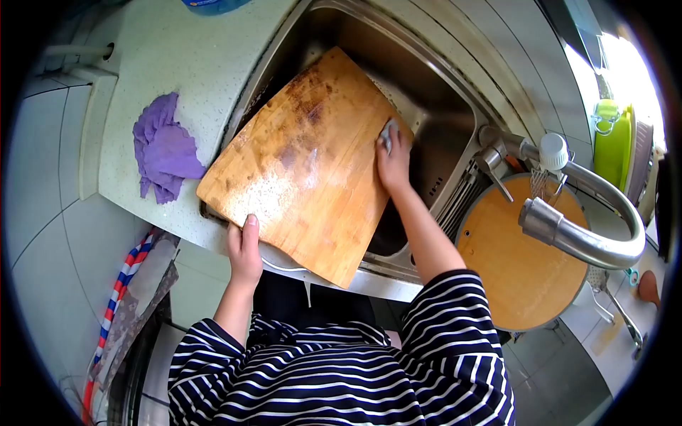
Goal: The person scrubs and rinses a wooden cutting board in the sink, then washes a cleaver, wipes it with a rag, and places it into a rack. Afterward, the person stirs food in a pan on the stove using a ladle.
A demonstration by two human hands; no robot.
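A large rectangular wooden board [312, 170] lies tilted over the metal sink [440, 135], its surface wet, with dark stains toward the far corner. My left hand [245, 252] grips its near left edge, thumb on top and the other fingers hidden beneath. Near the right edge of the board, my right hand [394, 162] is closed on a small greyish scrubber [388, 135] pressed to the wood. A crumpled purple cloth [167, 149] rests on the counter, beside the board's left corner.
A curved metal faucet [604, 248] reaches over a round wooden board [526, 263] at the right. Green boards [613, 149] stand by the window. Utensils [621, 312] lie at the far right. A blue container [213, 6] shows at the top edge.
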